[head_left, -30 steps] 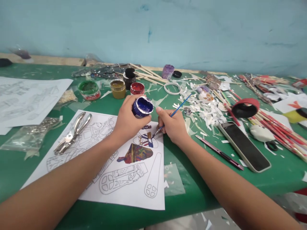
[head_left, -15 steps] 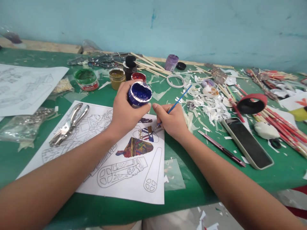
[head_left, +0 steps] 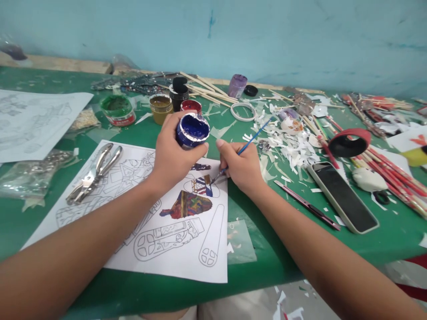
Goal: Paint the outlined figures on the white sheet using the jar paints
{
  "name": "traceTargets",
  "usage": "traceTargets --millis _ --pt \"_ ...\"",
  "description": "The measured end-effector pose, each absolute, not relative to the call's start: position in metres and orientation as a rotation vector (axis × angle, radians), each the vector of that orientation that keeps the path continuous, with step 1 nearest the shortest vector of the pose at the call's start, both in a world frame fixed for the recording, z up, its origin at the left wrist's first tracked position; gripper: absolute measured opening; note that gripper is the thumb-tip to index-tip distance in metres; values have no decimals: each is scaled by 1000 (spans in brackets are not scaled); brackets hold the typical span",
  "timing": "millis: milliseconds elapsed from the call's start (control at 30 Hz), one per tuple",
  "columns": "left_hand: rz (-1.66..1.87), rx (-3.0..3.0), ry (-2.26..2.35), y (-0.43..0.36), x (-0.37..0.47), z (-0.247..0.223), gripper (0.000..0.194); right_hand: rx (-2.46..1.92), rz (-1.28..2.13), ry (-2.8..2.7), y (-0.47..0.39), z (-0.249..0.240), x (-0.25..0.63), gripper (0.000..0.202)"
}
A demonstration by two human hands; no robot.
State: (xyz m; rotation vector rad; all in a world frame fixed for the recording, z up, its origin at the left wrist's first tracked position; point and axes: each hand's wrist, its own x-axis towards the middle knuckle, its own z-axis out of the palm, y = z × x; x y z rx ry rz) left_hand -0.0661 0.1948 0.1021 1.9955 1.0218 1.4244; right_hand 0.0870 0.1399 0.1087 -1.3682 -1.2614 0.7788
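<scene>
cluttering green table (head_left: pixel 133 293), teal wall (head_left: pixel 267 40)

- A craft workshop: a green worktable (head_left: pixel 260 262) against a bare blue wall (head_left: pixel 267 40).
- Open paint pots (head_left: pixel 160 108) stand behind the printed colouring sheet (head_left: pixel 173 249).
- Paper scraps (head_left: pixel 293 149) and wooden sticks (head_left: pixel 208 94) lie right of the pots.

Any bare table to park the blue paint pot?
Bare green table shows between the green paint pot and the colouring sheet, and at the front edge between that sheet and the phone. Right of the right hand, paper scraps and sticks crowd it.
</scene>
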Motion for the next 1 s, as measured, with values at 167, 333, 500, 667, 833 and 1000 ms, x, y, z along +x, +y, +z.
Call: traceTargets --millis 167,333,500,667,833,1000 --pt "1397 1972 1024 194 -66 103 49 -1300 762 -1057 120 120 91 54" --pt "1413 1958 1011 194 -66 102 50 -1361 822 -1076 96 115 86 49" --pt "1401 1976 1003 196 -66 99 52 -1420 873 -1001 96 107 83 50" --pt "1407 1985 1006 197 -66 99 52 -1445 852 -1017 97 107 83 46" --pt "1420 2004 1030 197 -65 99 49 -1483 811 -1090 94 108 83 44" --pt "1435 1993 1031 196 -64 100 48 -1484 799 -1103 93 109 82 44"
